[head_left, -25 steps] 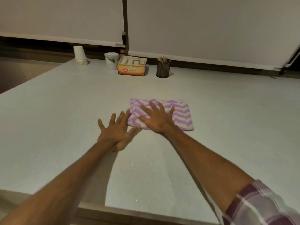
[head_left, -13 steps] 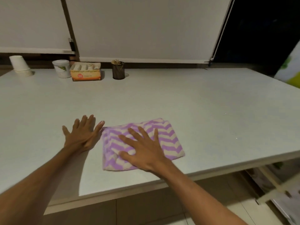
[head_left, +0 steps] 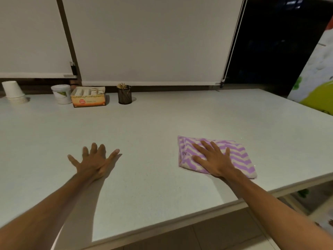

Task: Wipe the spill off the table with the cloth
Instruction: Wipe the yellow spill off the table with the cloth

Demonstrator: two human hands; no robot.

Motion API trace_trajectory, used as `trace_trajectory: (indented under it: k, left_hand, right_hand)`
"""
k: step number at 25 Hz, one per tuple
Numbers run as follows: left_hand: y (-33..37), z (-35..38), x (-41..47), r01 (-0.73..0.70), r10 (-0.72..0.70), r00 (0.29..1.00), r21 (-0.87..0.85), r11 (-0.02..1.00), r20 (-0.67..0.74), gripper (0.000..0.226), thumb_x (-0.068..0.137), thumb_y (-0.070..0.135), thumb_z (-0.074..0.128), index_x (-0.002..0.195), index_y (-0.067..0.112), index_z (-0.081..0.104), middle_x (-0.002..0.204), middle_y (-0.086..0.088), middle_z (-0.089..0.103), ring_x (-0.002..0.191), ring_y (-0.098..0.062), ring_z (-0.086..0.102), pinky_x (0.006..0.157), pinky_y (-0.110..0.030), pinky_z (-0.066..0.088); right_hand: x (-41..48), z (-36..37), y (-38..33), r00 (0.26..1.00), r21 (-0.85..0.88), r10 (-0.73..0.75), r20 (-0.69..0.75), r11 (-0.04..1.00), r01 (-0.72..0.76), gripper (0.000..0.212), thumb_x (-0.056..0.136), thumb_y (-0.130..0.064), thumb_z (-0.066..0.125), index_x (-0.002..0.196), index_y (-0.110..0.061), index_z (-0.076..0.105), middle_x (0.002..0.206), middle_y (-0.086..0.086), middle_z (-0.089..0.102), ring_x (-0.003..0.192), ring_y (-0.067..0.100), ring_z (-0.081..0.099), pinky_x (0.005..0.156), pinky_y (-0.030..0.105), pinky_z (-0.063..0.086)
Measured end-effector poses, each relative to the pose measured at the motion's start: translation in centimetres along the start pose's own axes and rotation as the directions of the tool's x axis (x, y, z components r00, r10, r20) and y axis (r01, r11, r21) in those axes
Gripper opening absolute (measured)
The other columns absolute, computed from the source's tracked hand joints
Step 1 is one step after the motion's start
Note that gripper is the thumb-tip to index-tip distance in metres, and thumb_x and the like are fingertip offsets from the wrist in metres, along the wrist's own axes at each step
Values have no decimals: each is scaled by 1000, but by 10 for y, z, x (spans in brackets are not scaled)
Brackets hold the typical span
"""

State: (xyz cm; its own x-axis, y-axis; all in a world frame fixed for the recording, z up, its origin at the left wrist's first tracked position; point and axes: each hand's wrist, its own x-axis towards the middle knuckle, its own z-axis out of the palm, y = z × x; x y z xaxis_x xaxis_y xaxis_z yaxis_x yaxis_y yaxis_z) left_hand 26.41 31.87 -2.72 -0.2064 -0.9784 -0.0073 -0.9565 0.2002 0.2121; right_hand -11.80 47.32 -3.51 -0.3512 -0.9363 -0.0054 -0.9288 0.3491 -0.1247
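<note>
A folded cloth (head_left: 239,156) with purple and cream zigzag stripes lies flat on the white table (head_left: 162,123), near its front right edge. My right hand (head_left: 213,158) presses palm down on the cloth's left half, fingers spread. My left hand (head_left: 94,160) rests flat on the bare tabletop well to the left of the cloth, fingers apart, holding nothing. No spill is visible on the table surface.
Along the table's back edge stand a stack of paper cups (head_left: 14,92), a white tub (head_left: 61,94), an orange box of sachets (head_left: 88,97) and a dark mesh holder of sticks (head_left: 124,94). The table's front edge (head_left: 180,220) runs diagonally, with floor below.
My right hand has slid the cloth to the right, away from my left hand, which stays flat on the table. The view has also turned rightward.
</note>
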Motion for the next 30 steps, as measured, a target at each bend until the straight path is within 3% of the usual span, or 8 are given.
trace_trajectory:
  k: [4,13,19,25,27,30]
  left_hand:
    - [12,1,30,-32,32,999,-7,999,-31,93,78,82,7,153,29,17,165,-2,-3,152,-29,-5,110,-67,-16]
    - [13,28,58,13,-18,996,-62,998,-84,103,68,92,2,154,35,7,165,2,-6,151,-25,-11,112,-65,-13]
    - [15,28,58,40,-45,995,-56,998,-88,105,65,94,2,154,37,4,165,3,-7,151,-24,-11,114,-62,-11]
    - [20,18,50,74,-75,990,-8,997,-120,105,69,89,3,155,29,13,165,0,-2,152,-23,-6,117,-61,-6]
    - [27,14,48,55,-45,988,61,997,-149,100,74,85,7,152,25,25,165,-3,9,152,-25,5,116,-60,-3]
    - [45,3,59,11,0,970,44,999,-241,79,87,72,25,140,17,43,154,-7,37,142,-25,32,116,-54,13]
  right_hand:
    - [64,-3,5,998,24,64,1,998,-64,68,81,-82,15,144,-59,6,163,-16,3,151,21,0,109,72,-3]
    - [201,0,-24,995,26,96,40,995,-97,70,83,-81,17,147,-55,4,163,-13,1,150,29,-2,104,76,-5]
    - [224,15,-132,978,11,-197,68,980,197,73,80,-82,12,147,-54,2,164,-12,-2,150,30,-5,101,77,-9]
    - [184,5,-169,821,109,-562,99,827,552,78,77,-85,4,148,-52,0,164,-10,-2,150,25,-8,108,69,-14]
    - [181,-10,-147,864,198,-503,-30,844,498,73,86,-76,17,150,-42,15,162,-5,16,150,25,8,114,62,-4]
    - [189,-27,-105,961,346,-195,-199,903,255,58,95,-50,44,144,-19,38,147,10,45,136,32,38,111,47,29]
